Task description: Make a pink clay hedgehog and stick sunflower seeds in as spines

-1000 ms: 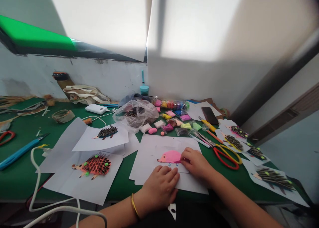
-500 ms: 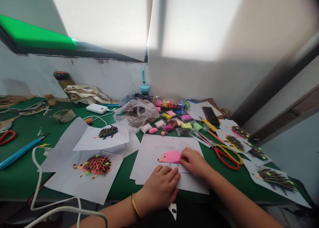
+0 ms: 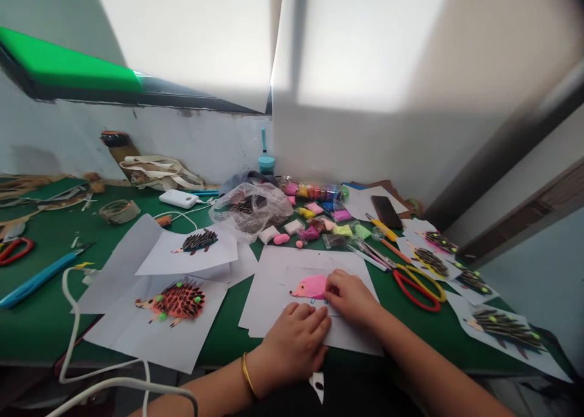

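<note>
A pink clay hedgehog [image 3: 308,287] with a paler face lies on white paper [image 3: 269,295] in front of me, blue outlined feet beneath it. My right hand [image 3: 350,298] is closed, its curled fingertips pinching and pressing the rear edge of the pink clay and hiding that end. Below the figure, my left hand [image 3: 296,338] rests flat on the paper's near edge, fingers stretched toward the hedgehog's feet; it holds nothing that I can see. A gold bangle [image 3: 247,374] circles the left wrist.
Scissors [image 3: 417,286] lie to the right, near several hedgehog pictures [image 3: 502,332]. An orange hedgehog picture [image 3: 176,301] lies left, beside a white cable [image 3: 68,326]. Behind the paper are clay packets [image 3: 310,233], a plastic bag of dark seeds [image 3: 250,207] and a phone [image 3: 385,211].
My right hand has shifted slightly left, its fingertips now covering more of the pink clay's rear edge. The left hand stays in place on the paper.
</note>
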### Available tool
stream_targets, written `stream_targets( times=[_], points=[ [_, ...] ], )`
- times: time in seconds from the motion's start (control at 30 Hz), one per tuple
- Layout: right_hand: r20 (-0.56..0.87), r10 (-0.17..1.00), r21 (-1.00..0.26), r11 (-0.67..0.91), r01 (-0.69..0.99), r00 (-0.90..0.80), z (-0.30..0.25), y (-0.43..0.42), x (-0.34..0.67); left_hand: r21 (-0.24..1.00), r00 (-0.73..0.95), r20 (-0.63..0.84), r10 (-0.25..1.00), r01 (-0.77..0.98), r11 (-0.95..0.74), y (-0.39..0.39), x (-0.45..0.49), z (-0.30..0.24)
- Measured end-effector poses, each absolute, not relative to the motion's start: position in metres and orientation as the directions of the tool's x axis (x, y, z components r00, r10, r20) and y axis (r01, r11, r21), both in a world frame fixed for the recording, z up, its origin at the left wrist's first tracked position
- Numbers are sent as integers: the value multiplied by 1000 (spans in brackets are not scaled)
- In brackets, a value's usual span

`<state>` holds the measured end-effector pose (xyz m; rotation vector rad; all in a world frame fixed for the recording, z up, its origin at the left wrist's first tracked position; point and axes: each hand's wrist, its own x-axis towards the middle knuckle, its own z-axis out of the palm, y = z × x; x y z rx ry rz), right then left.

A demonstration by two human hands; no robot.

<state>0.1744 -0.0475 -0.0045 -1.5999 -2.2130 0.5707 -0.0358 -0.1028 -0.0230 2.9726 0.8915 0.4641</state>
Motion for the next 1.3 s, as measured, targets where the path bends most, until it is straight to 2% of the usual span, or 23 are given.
stream_targets(
  times=[0.17,0.37,0.57,0.93,1.3],
  points=[
    [54,955,-534,275,800,-292,-7,-46,173,100,794,278,541,536,-838,-102,-36,-24],
    [69,962,-490,264,831,-265,-7,-45,162,101,792,279,543,538,-837,-102,-36,-24],
    [40,965,-533,240,811,-259,-10,-41,176,102,794,273,544,538,-837,-103,-37,-23],
    [35,974,-537,207,818,-223,-10,-42,191,103,796,277,538,532,-840,-102,-36,-26],
    [11,976,-507,191,841,-216,-12,-47,199,102,786,290,546,542,-834,-102,-35,-24]
  ],
)
